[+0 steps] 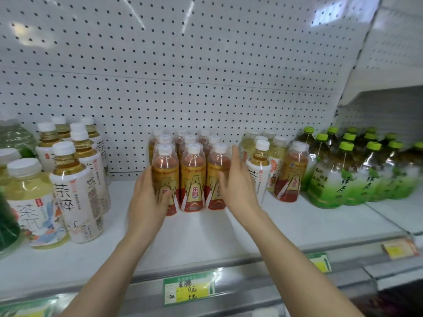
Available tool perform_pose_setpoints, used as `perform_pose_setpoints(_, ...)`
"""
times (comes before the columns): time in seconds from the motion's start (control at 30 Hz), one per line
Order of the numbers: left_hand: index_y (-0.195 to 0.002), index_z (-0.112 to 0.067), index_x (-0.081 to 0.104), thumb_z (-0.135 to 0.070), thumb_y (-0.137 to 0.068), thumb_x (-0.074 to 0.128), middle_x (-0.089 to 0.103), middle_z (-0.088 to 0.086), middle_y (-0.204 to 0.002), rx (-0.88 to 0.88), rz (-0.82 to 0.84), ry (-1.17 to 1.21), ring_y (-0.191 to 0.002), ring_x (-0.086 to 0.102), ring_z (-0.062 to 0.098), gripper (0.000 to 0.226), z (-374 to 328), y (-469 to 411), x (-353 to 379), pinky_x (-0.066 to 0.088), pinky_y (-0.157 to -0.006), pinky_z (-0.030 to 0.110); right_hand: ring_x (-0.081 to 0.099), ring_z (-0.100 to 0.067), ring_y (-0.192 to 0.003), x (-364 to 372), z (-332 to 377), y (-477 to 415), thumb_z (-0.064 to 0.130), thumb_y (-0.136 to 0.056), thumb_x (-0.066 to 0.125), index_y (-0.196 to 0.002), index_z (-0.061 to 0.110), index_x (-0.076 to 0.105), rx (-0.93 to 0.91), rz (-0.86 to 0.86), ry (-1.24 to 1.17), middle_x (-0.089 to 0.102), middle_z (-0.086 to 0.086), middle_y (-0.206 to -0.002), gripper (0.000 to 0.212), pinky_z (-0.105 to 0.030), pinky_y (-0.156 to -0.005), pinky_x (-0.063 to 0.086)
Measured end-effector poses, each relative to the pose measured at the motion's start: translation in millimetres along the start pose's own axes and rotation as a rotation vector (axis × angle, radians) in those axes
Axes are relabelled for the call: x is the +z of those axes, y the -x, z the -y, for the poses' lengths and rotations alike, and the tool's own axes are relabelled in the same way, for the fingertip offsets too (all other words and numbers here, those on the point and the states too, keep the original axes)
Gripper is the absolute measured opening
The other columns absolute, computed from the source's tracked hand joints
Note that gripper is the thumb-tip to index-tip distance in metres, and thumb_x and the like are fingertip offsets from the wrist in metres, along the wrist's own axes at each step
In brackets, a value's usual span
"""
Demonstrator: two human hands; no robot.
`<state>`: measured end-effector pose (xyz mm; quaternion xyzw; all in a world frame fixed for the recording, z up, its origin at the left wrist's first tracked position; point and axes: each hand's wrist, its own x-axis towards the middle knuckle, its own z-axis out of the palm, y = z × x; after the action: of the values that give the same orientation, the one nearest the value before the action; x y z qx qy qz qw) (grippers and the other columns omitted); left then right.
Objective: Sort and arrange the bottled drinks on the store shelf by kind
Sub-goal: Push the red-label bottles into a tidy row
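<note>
Several gold-and-red energy drink bottles (191,179) stand in a tight block at the middle of the white shelf (206,229). My left hand (148,202) wraps round the front left bottle of that block. My right hand (238,184) lies flat with straight fingers against the block's right side. One more gold-and-red bottle (290,172) stands apart to the right, among white-labelled tea bottles (258,170). Further white-labelled tea bottles (75,191) stand on the left.
Green-capped green tea bottles (357,170) fill the right end of the shelf. A pale yellow tea bottle (34,202) stands at front left. A pegboard back wall (183,76) rises behind. Price tags (190,289) sit on the shelf's front rail.
</note>
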<state>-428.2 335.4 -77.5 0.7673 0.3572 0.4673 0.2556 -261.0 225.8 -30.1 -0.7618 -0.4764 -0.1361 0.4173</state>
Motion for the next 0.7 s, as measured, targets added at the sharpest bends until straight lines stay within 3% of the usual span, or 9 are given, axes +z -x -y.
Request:
perform_pose_setpoints(0.07,-0.148,-0.022,0.034,-0.012,-0.089,0.064,0.034,0.002,-0.15,0.054,-0.106,-0.001,-0.138,0.032,0.016,0.067,-14.6,12.9,1.7,0.028,-0.111,0.03,0.052,-0.022,-0.122,-15.3,-5.7,20.6,0.011,-0.096,0.054,-0.148,0.013,0.035,-0.098,-0.135,0.0,0.053,-0.008,-0.138,0.055,-0.035,-0.098,0.044)
perform_pose_setpoints(0.13,-0.143,-0.018,0.041,-0.01,-0.088,0.065,0.036,0.003,-0.145,0.133,-0.146,0.032,-0.134,0.034,0.015,0.061,-31.4,25.8,7.7,0.032,-0.112,0.035,0.058,-0.019,-0.106,-33.7,-21.6,34.9,0.01,-0.094,0.056,-0.134,0.015,0.051,-0.13,-0.275,0.034,0.062,-0.003,-0.12,0.04,-0.032,-0.086,0.049)
perform_pose_setpoints(0.2,-0.138,-0.019,0.047,-0.011,-0.088,0.067,0.043,0.001,-0.138,0.198,-0.086,0.052,-0.128,0.042,0.012,0.054,-44.6,35.1,20.5,0.041,-0.107,0.037,0.058,-0.019,-0.097,-55.3,-48.5,38.3,0.01,-0.093,0.056,-0.122,0.013,0.056,-0.094,-0.384,0.071,0.062,-0.002,-0.108,0.029,-0.032,-0.081,0.047)
perform_pose_setpoints(0.27,-0.137,-0.022,0.048,-0.014,-0.089,0.067,0.047,-0.004,-0.134,0.234,0.026,0.092,-0.12,0.048,0.006,0.052,-58.6,40.8,36.7,0.045,-0.103,0.027,0.056,-0.022,-0.103,-78.7,-81.7,29.1,0.012,-0.093,0.056,-0.125,0.011,0.052,0.022,-0.418,0.1,0.059,-0.004,-0.113,0.032,-0.036,-0.088,0.047)
perform_pose_setpoints(0.3,-0.139,-0.023,0.046,-0.016,-0.09,0.067,0.048,-0.005,-0.134,0.25,0.082,0.107,-0.117,0.05,0.004,0.053,-66.4,42.7,45.4,0.045,-0.102,0.023,0.054,-0.023,-0.111,-88.9,-98.5,20.5,0.014,-0.093,0.056,-0.13,0.01,0.048,0.097,-0.404,0.117,0.057,-0.006,-0.121,0.038,-0.04,-0.094,0.046)
perform_pose_setpoints(0.37,-0.143,-0.024,0.042,-0.02,-0.09,0.067,0.048,-0.007,-0.137,0.269,0.17,0.108,-0.121,0.052,0.008,0.059,-81.4,44.0,65.1,0.046,-0.103,0.03,0.047,-0.029,-0.126,-105.1,-126.9,-0.9,0.018,-0.094,0.058,-0.144,0.008,0.035,0.226,-0.314,0.134,0.047,-0.013,-0.139,0.055,-0.042,-0.105,0.039)
perform_pose_setpoints(0.47,-0.149,-0.023,0.034,-0.025,-0.088,0.069,0.046,-0.004,-0.145,0.217,0.26,0.072,-0.128,0.048,0.012,0.07,-100.5,38.0,99.1,0.043,-0.106,0.037,0.038,-0.036,-0.137,-112.8,-153.6,-36.5,0.026,-0.095,0.059,-0.154,0.009,0.017,0.331,-0.118,0.094,0.034,-0.019,-0.152,0.073,-0.047,-0.109,0.034)
perform_pose_setpoints(0.57,-0.149,-0.026,0.032,-0.03,-0.085,0.071,0.051,-0.005,-0.144,0.104,0.292,0.125,-0.129,0.049,0.013,0.076,-117.3,32.4,127.7,0.042,-0.106,0.037,0.048,-0.037,-0.129,-108.4,-168.7,-61.2,0.038,-0.093,0.061,-0.152,0.012,0.018,0.36,0.026,0.017,0.048,-0.015,-0.143,0.077,-0.051,-0.104,0.042)
perform_pose_setpoints(0.7,-0.141,-0.027,0.039,-0.031,-0.083,0.074,0.06,-0.006,-0.129,-0.021,0.191,0.159,-0.116,0.058,0.015,0.068,-131.8,29.9,150.3,0.047,-0.092,0.034,0.054,-0.038,-0.119,-104.8,-181.4,-65.5,0.042,-0.091,0.061,-0.141,0.014,0.03,0.339,0.067,-0.083,0.055,-0.015,-0.131,0.065,-0.049,-0.098,0.045)
